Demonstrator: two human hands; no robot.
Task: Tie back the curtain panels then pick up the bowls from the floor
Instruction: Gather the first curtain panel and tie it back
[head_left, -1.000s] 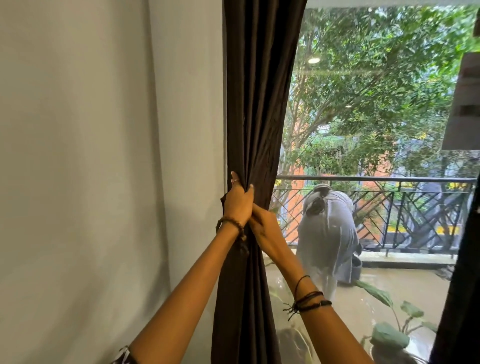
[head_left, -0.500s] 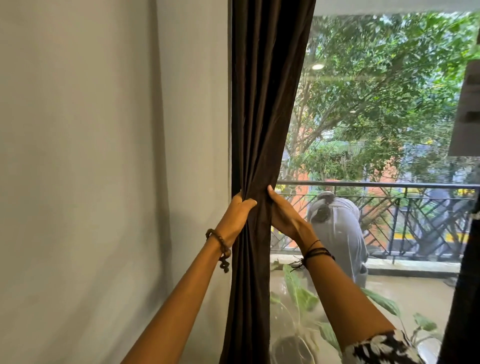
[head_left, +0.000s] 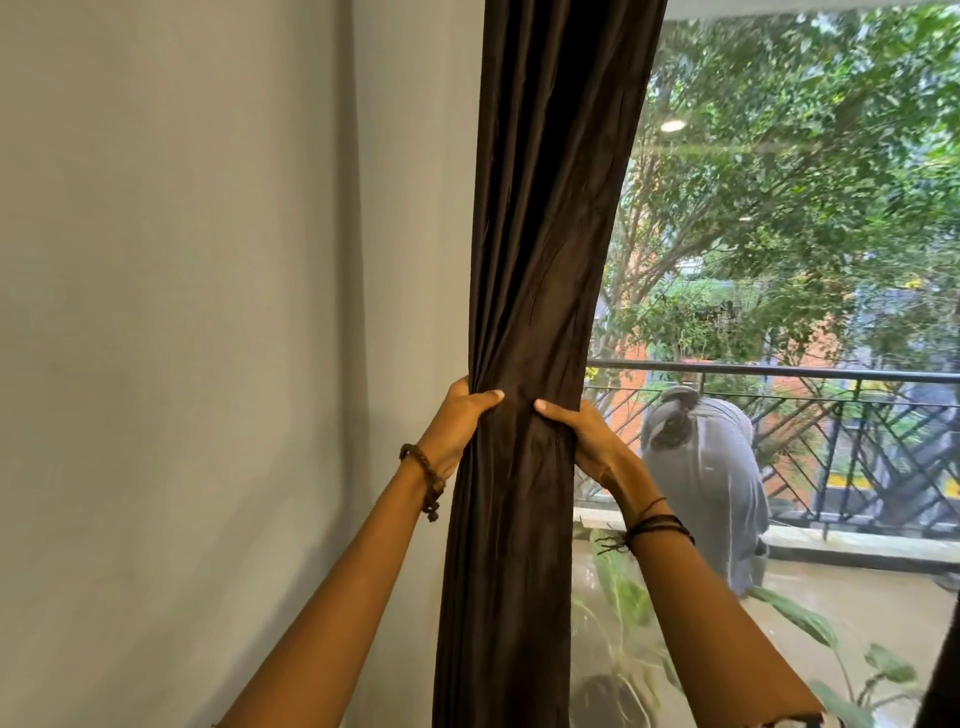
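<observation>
A plain grey wall (head_left: 182, 312) fills the left side, and a big glass window (head_left: 779, 208) shows green trees and a black balcony railing (head_left: 779, 374). Between them hangs the long dark brown cloth curtain panel (head_left: 550, 208), bunched into 1 thick rope of folds. The left hand (head_left: 457, 415) grips its left edge, fingers behind and thumb in front. The right hand (head_left: 576, 431) wraps the right edge at the same height. Both squeeze it tight. The cloth looks soft, floppy and a bit smooth, so it could slip loose. The squeezed middle seems the best spot to hold. No tie or bowls are in view.
</observation>
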